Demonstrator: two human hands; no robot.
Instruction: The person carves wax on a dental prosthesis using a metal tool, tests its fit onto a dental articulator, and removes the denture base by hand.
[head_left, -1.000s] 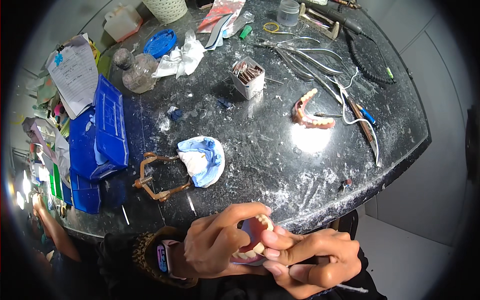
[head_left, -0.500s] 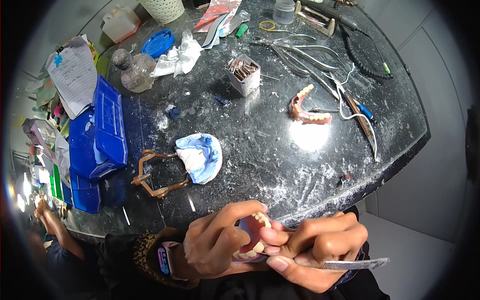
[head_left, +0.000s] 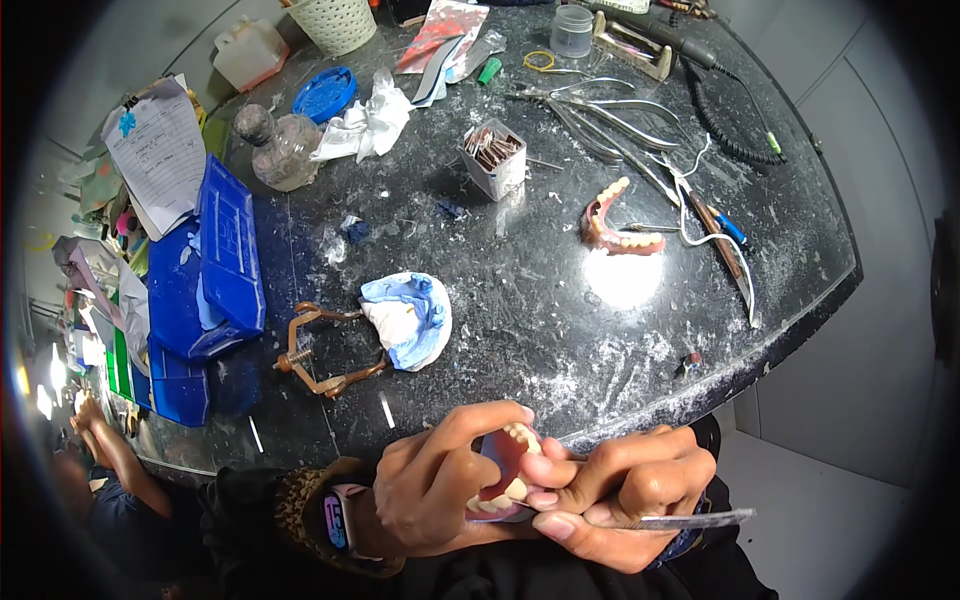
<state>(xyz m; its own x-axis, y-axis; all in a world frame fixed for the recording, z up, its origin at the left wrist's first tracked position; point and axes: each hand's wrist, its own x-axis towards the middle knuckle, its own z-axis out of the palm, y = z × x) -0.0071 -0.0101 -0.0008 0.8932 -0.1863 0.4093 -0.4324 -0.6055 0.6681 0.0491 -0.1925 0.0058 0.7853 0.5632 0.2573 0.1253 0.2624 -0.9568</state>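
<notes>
My left hand (head_left: 430, 495) is closed around a denture (head_left: 509, 462) with a pink base and cream teeth, held low in front of my body. In my right hand (head_left: 640, 485) is a slim metal dental hand tool (head_left: 705, 520), pinched near its tip. Its flat grey handle sticks out to the right, and the thin tip meets the denture's teeth at the near side. My right fingertips also touch the denture. Ahead of my left hand lies a blue-and-white dental model (head_left: 408, 320) attached to a brass-coloured articulator (head_left: 305, 345). My fingers hide part of the denture.
A second denture (head_left: 600, 228) lies on the dusty black bench (head_left: 540, 300). Beyond are a small box of burs or pins (head_left: 495, 165), pliers (head_left: 610, 110) and a corded handpiece (head_left: 680, 45). Blue bins (head_left: 225, 260) and a glass bottle (head_left: 285, 155) stand left; another person's arm (head_left: 130, 470) shows there.
The whole view has shifted slightly, so bench items appear a little to the right. The tool's handle end has moved slightly left and up; both grips look the same.
</notes>
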